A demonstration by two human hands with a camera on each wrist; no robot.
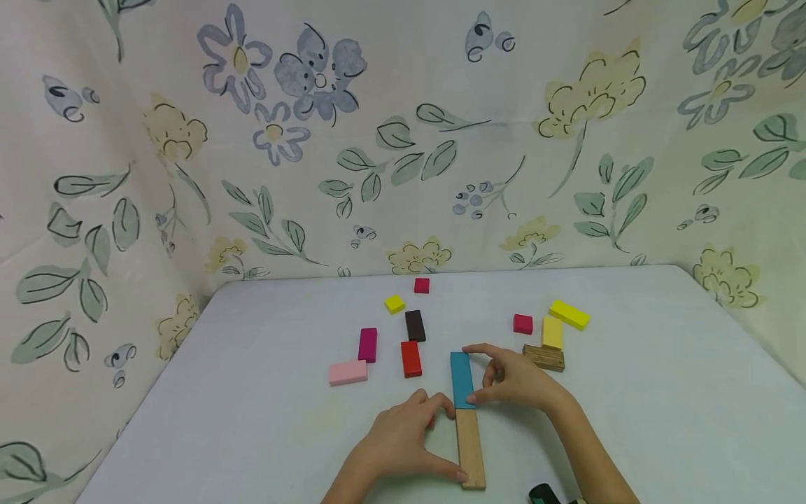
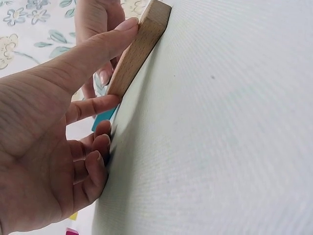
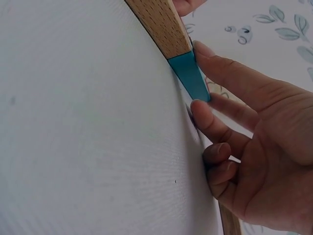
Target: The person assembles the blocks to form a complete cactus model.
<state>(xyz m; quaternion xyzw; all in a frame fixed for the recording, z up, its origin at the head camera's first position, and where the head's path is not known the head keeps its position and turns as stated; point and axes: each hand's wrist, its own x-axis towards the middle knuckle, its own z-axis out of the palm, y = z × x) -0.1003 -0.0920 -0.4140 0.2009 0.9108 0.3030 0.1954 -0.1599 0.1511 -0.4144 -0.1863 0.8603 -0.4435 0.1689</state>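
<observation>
A blue block (image 1: 462, 380) and a light wooden block (image 1: 470, 448) lie end to end in one line on the table. My left hand (image 1: 406, 437) holds the wooden block, thumb at its near end and index finger by the joint with the blue one. The left wrist view shows the other left fingers (image 2: 93, 169) curled, resting by the tabletop. From the right side, my right hand (image 1: 519, 378) grips the blue block, its thumb (image 3: 215, 58) close to the joint and its index finger at the far end.
Left of centre lie pink (image 1: 348, 373), magenta (image 1: 368, 345), red (image 1: 411, 359), black (image 1: 415, 325) and yellow (image 1: 394, 304) blocks, with a red cube (image 1: 422, 285) at the back. Beyond my right hand sit a dark-grained wooden block (image 1: 544, 358), yellow blocks (image 1: 569, 315) and another red cube (image 1: 522, 323).
</observation>
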